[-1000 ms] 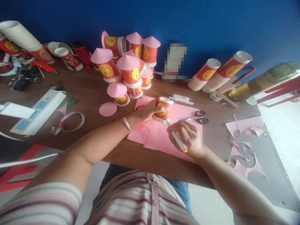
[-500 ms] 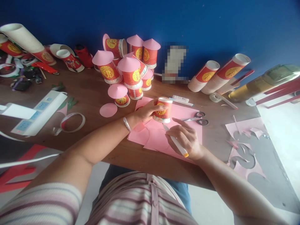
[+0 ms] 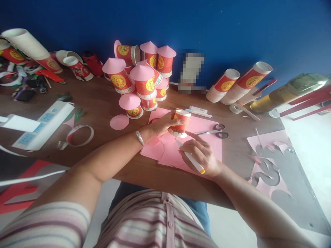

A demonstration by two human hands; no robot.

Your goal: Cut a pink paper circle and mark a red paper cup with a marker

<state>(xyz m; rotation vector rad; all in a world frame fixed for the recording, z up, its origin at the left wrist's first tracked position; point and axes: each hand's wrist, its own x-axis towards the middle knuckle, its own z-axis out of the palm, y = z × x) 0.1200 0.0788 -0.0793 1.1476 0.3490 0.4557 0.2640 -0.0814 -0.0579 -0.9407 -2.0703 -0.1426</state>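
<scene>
My left hand (image 3: 163, 124) is wrapped round a red paper cup (image 3: 180, 129) with a yellow print and a white rim, held above pink paper sheets (image 3: 191, 156). In my right hand (image 3: 203, 153) is a white marker pen (image 3: 194, 161) with an orange end; its tip points toward the cup's lower edge. The right index finger reaches out close to the cup's base. Scissors (image 3: 219, 131) with dark handles lie on the pink paper, to the right of the cup. A pink paper disc (image 3: 119, 122) rests on the table to the left.
Several red cups with pink cone tops (image 3: 142, 73) are piled at the back. Cup stacks (image 3: 224, 84), a tape roll (image 3: 236, 108) and a gold bottle (image 3: 271, 98) stand right. Paper scraps (image 3: 267, 175) lie near the right edge. A power strip (image 3: 43, 124) is at left.
The cup has turned in my left hand, so its yellow print has shifted left. My right hand with the marker pen has moved slightly left.
</scene>
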